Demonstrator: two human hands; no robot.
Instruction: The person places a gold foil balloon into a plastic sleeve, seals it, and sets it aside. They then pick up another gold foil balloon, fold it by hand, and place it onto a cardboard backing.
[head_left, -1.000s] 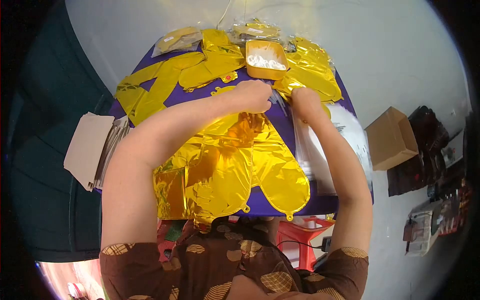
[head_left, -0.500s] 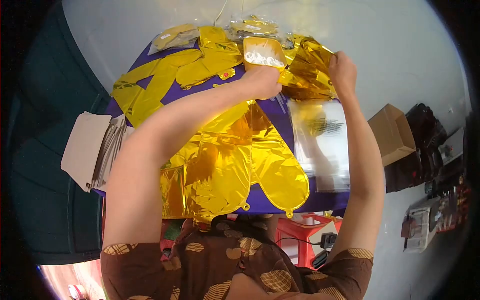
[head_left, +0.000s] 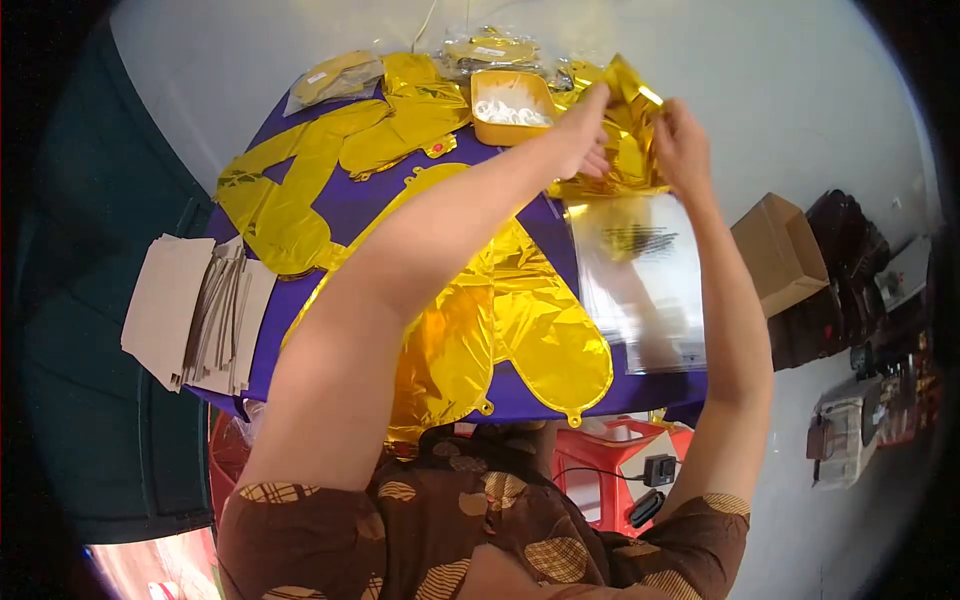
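At the back right of the table, my right hand (head_left: 682, 148) is closed on the edge of a shiny gold foil balloon (head_left: 632, 140), which is crumpled and partly raised. My left hand (head_left: 584, 138) is beside the same foil, its fingers apart; whether a fingertip touches the foil is hard to tell. Just left of that hand stands a yellow plastic tray (head_left: 497, 134) with small white ring-like pieces (head_left: 512, 112) in it. Below my left forearm lie flat gold foil balloons (head_left: 550, 340), partly hidden by the arm.
Clear plastic sleeves (head_left: 640, 280) lie on the purple tablecloth (head_left: 535, 395) at right. More gold foil balloons (head_left: 300, 190) are at left, near a stack of cardboard sheets (head_left: 200, 315). Bagged foil packs (head_left: 335, 80) line the back. A cardboard box (head_left: 780, 255) stands off the right side.
My left hand has moved right, from the yellow tray's front to the foil balloon. The foil near my right hand now stands higher. My right hand has hardly moved.
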